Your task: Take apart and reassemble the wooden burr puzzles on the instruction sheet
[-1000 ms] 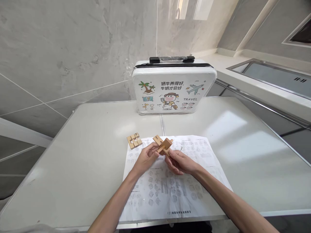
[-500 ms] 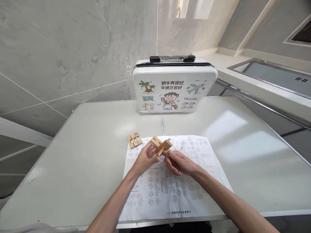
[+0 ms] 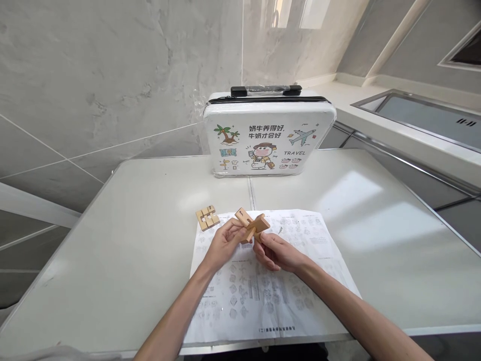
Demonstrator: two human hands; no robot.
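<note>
A wooden interlocking puzzle (image 3: 260, 223), made of flat pieces crossing one another, is held between my two hands above a printed sheet. My left hand (image 3: 225, 244) grips its left side, thumb and fingers closed on a piece. From the right, my right hand (image 3: 277, 251) pinches its lower end, the other fingers curled below. One slotted piece with a dark mark points up and left. The printed sheet (image 3: 263, 296) lies under both hands, covered in small diagrams and creased. A flat wooden block puzzle (image 3: 207, 218) with a dark mark rests at the sheet's upper left corner.
A white suitcase (image 3: 268, 135) with a black handle and cartoon prints stands upright at the back of the pale table (image 3: 150, 240), partly wrapped in clear plastic. Beyond the table on the right is a counter (image 3: 406, 123) with a glass-topped panel.
The wooden puzzle has turned in my hands, so its broad flat piece faces more to the right. My left fingers have shifted slightly on it; my right hand stays almost in place.
</note>
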